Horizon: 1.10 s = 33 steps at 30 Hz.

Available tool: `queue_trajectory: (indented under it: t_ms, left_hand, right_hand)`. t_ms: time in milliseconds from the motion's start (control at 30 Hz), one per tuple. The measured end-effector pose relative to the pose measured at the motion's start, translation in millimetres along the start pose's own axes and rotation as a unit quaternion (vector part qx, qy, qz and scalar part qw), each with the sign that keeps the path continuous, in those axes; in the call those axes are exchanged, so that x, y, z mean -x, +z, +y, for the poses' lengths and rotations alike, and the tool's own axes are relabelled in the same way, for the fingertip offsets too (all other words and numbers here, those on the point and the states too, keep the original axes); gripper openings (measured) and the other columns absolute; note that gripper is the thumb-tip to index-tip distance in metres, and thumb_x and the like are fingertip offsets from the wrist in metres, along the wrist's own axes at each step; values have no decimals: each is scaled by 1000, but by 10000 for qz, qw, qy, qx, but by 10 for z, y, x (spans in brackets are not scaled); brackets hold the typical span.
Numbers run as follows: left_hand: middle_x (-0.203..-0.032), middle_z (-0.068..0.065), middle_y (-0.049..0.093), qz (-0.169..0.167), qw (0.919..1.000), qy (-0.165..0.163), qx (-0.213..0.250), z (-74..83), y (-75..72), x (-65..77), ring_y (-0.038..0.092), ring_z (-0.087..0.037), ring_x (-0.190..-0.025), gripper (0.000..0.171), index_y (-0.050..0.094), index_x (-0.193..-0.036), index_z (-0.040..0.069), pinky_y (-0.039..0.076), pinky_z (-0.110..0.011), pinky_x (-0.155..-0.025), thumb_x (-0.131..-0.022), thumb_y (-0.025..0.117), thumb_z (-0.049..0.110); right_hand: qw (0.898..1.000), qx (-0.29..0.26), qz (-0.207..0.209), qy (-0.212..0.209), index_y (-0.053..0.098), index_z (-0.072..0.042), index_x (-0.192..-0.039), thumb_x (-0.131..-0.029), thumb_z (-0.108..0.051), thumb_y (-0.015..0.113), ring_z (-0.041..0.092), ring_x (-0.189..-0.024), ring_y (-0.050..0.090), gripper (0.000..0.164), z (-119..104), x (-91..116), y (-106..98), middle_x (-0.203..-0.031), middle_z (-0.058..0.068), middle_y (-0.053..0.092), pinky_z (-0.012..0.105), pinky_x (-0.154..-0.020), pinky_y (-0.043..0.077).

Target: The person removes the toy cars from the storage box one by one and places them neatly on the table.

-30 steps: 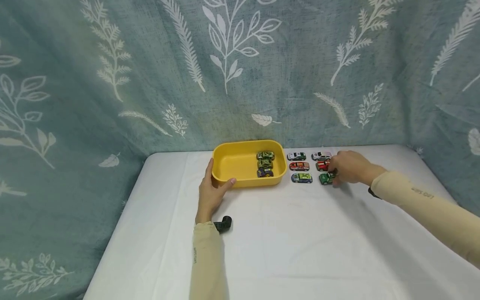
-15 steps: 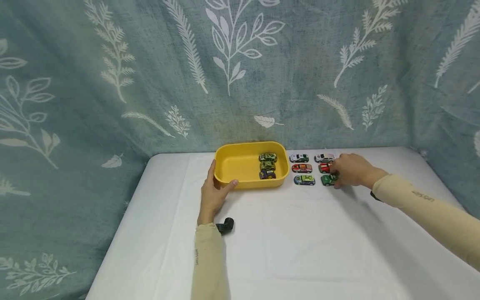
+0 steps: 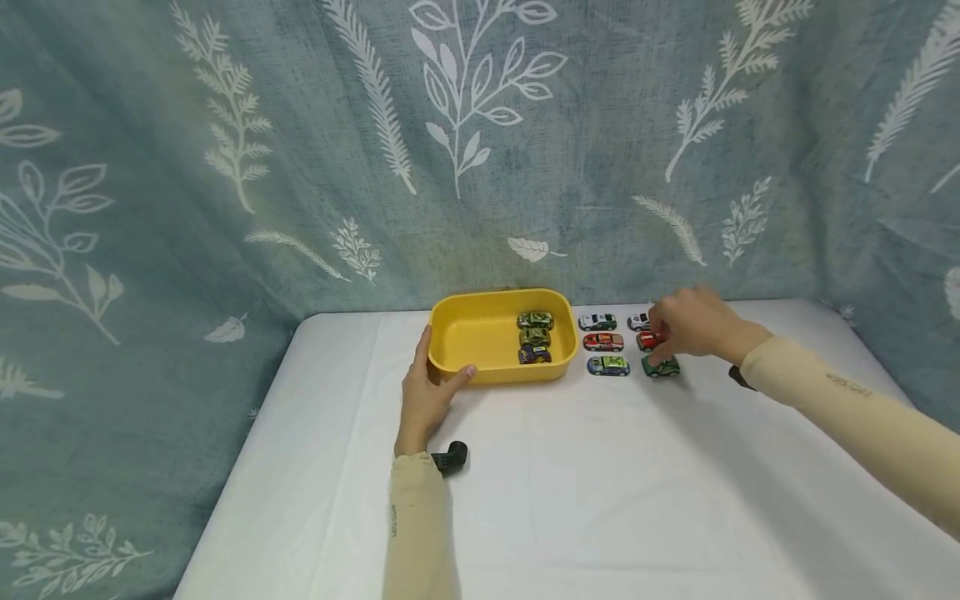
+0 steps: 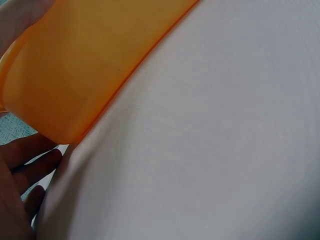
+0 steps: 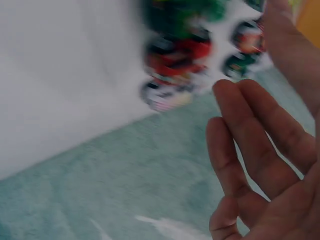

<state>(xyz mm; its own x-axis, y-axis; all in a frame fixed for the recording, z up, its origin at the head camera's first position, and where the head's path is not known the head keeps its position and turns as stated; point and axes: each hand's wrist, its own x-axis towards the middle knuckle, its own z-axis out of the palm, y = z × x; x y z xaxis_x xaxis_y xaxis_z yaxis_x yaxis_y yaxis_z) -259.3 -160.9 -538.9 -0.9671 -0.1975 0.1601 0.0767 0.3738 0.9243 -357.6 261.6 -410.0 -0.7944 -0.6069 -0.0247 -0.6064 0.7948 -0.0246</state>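
A yellow box (image 3: pixel 480 304) stands near the back of the table. My left hand (image 3: pixel 423 400) grips its near left corner, thumb along the front wall and fingers round the left end (image 4: pixel 30 165). Three patterned toy cars (image 3: pixel 535 337) sit inside against its right side. To the right of the box, more toy cars stand in two columns. A green toy car (image 3: pixel 662 367) is the nearest in the right column, behind it a red one (image 3: pixel 648 341) and a white one (image 3: pixel 637 322). Just over these hovers my right hand (image 3: pixel 693 321), fingers apart and holding nothing.
The left column has a white-and-green car (image 3: pixel 597 322), a red-orange car (image 3: pixel 603 342) and a blue-and-yellow car (image 3: pixel 608 365). A leaf-printed curtain (image 3: pixel 525 167) hangs directly behind the white-covered table (image 3: pixel 570 483). A black wrist device (image 3: pixel 452 457) sticks out from my left wrist.
My right hand has let go of the green toy car and shifted up and slightly left, leaving that car in its row. My left hand stays on the box.
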Motion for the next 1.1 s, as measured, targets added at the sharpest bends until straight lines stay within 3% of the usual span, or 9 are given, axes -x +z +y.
queue_trajectory:
  t_ms: [100, 233, 333, 433, 733, 900, 1100]
  left_hand:
    - [-174, 0, 32, 7, 10000, -38, -3, -15, -10, 0, 38, -20, -158, 109, 21, -170, 39, 35, -38, -130, -84, 88, 52]
    - [-174, -1, 32, -42, 10000, -59, -5, -31, -17, 7, 38, -20, -158, 109, 21, -170, 39, 35, -38, -130, -85, 88, 51]
    - [-173, -2, 34, -42, 10000, -68, -60, -32, -21, 4, 38, -20, -157, 109, 21, -170, 40, 34, -38, -130, -85, 88, 51]
    - [-173, -2, 34, -39, 9999, -69, -84, -23, -22, -5, 39, -21, -157, 109, 20, -170, 39, 35, -38, -130, -85, 88, 51]
    - [-173, -2, 33, -5, 10000, 15, -3, 21, -19, -7, 37, -21, -158, 109, 22, -170, 37, 34, -37, -130, -85, 88, 50]
    - [-173, -1, 34, -15, 10000, 19, -61, 25, -11, -4, 37, -20, -158, 109, 22, -170, 37, 34, -36, -130, -84, 88, 53]
    - [-173, -3, 35, 41, 9999, -28, -109, 3, -14, 19, 38, -23, -158, 109, 22, -169, 40, 32, -41, -131, -84, 87, 56]
  right_hand:
    - [9990, -215, 385, -82, 78, -12, -84, -81, -40, 93, 16, -68, 61, 31, -89, -150, -123, -76, -1, 70, 37, -60, 54]
    - [9963, -396, 765, -56, 81, -9, -101, -92, -35, 85, 31, -95, 66, 28, -202, -406, -217, -99, 10, 76, 50, -83, 61]
    - [9948, -527, 868, -30, 80, -8, -110, -96, -35, 80, 43, -120, 61, 31, -307, -628, -205, -121, 18, 73, 63, -105, 52]
    - [9940, -713, 829, -55, 79, -8, -114, -98, -35, 78, 46, -134, 53, 31, -437, -839, -124, -137, 20, 67, 67, -119, 40]
    - [9922, -1004, 651, -356, 79, -9, -120, -101, -27, 75, 43, -129, 53, 26, -763, -1226, 196, -141, 20, 63, 63, -116, 43]
    - [9935, -872, 680, -285, 79, -7, -121, -100, -23, 76, 42, -125, 54, 26, -838, -1310, 356, -136, 21, 65, 59, -110, 47]
    - [9934, -857, 737, -166, 77, -7, -123, -97, -19, 79, 43, -128, 54, 29, -873, -1336, 499, -137, 23, 65, 59, -114, 46]
